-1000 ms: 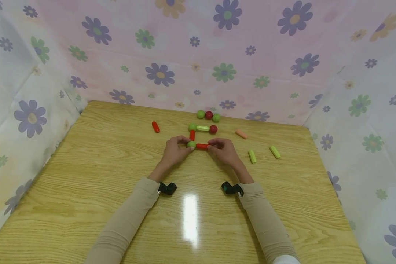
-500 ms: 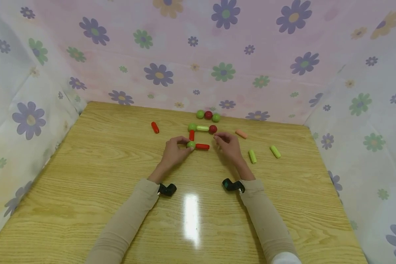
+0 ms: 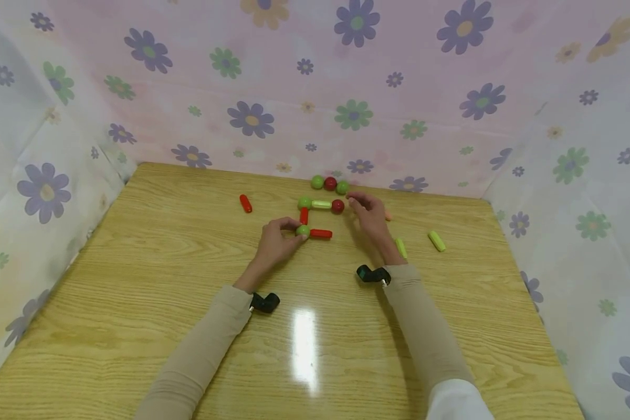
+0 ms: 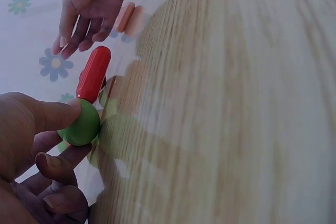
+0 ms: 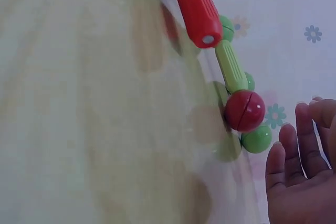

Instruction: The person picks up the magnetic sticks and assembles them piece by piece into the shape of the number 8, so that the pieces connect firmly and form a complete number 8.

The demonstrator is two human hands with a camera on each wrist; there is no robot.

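Note:
My left hand [image 3: 274, 244] pinches a green ball [image 3: 303, 232] between thumb and fingers at the near corner of a ball-and-rod build. From that ball a red rod [image 3: 321, 234] points right; its free end shows a grey round tip in the right wrist view. Another red rod [image 3: 304, 216] leads back to a second green ball [image 3: 305, 202]. A yellow-green rod [image 3: 321, 205] joins that one to a dark red ball [image 3: 338, 206]. Right of the dark red ball hovers my right hand [image 3: 370, 219], holding nothing, its fingers relaxed in the right wrist view [image 5: 302, 166].
Behind the build, a green, a dark red [image 3: 330, 184] and a green ball sit in a row by the flowered cloth. A loose red rod [image 3: 245, 203] lies left. Two yellow-green rods [image 3: 437, 241] and a partly hidden orange rod [image 3: 388, 216] lie right.
My right hand has let go of the near red rod's free end and moved back and to the right, beside the dark red ball. The left hand stays on its green ball.

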